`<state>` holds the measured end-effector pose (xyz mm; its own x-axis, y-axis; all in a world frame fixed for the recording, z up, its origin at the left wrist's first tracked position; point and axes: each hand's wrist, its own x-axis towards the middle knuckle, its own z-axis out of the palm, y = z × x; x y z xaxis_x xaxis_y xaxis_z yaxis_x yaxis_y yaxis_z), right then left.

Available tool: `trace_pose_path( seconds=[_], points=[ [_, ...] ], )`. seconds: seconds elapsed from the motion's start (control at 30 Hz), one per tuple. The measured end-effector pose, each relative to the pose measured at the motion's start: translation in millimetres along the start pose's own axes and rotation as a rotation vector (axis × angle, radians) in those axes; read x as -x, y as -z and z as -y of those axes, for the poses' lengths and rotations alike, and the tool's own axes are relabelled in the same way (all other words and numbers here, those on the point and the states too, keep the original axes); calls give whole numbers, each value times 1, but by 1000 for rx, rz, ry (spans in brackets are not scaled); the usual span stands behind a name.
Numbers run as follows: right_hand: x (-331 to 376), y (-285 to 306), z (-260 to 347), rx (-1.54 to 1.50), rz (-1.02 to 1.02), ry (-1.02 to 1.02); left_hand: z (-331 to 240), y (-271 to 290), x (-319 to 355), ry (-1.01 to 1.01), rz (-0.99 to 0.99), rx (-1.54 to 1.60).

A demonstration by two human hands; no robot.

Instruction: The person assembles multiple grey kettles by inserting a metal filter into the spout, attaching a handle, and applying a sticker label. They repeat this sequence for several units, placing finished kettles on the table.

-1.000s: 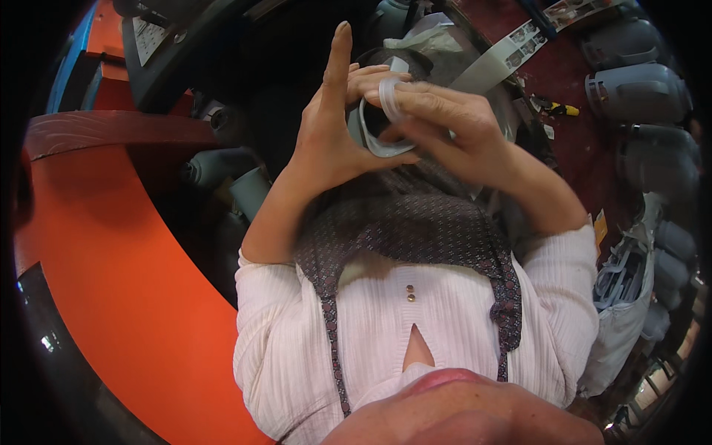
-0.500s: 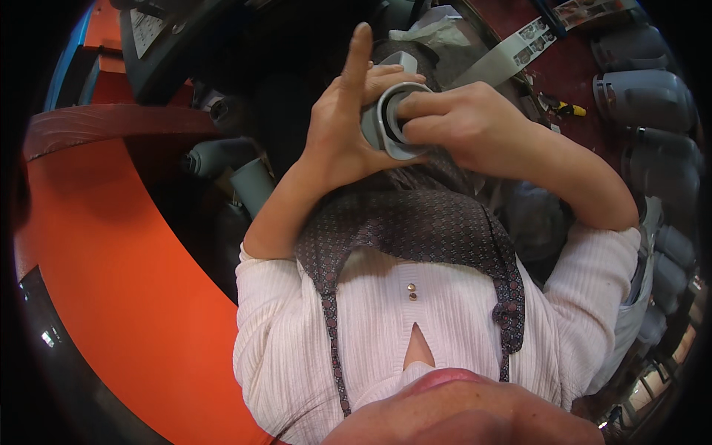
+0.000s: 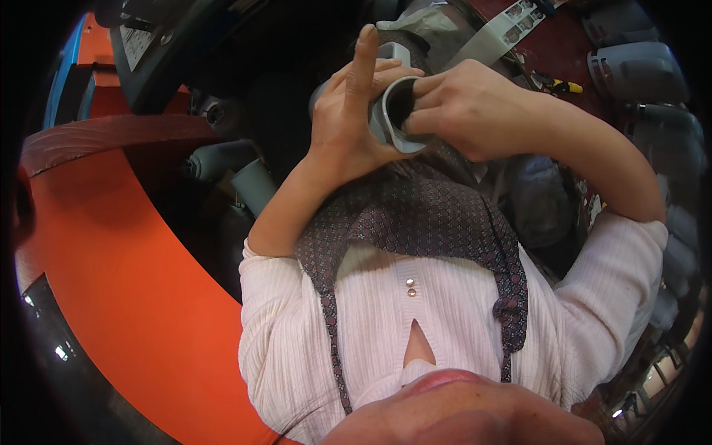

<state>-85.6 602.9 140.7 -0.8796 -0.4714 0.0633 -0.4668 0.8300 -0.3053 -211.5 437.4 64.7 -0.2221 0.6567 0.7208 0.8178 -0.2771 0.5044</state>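
Observation:
A grey plastic jug [image 3: 379, 123] is held in front of me, its round mouth tilted toward me and its handle [image 3: 396, 53] on the far side. My left hand [image 3: 337, 130] wraps around the jug's body from the left, one finger sticking straight up. At the right of the mouth, my right hand [image 3: 478, 111] has its fingers curled, the tips reaching inside the rim. Whatever those fingertips may be gripping is hidden in the dark opening. Under both hands lies a dark patterned apron [image 3: 423, 219].
Several grey jugs [image 3: 641, 72] line the right side. A strip of printed labels [image 3: 497, 37] and a yellow-and-black tool [image 3: 567, 87] lie on the red surface beyond my right arm. Grey cylindrical parts [image 3: 254, 185] stand left of my left forearm, beside an orange panel [image 3: 111, 259].
A grey inner ring that showed in the jug's mouth is no longer visible; the opening looks dark. My right hand has shifted slightly up and right, its elbow swinging outward.

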Motion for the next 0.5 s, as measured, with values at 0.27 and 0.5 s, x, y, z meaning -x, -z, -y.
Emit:
trace_pose_path(
  seconds=[0.27,0.5],
  points=[
    [11,-23,16,-438,-436,-224,7,9,-1,71,1,129],
    [-2,-49,-36,288,-251,-74,102,118,-22,669,-615,657]
  ],
)
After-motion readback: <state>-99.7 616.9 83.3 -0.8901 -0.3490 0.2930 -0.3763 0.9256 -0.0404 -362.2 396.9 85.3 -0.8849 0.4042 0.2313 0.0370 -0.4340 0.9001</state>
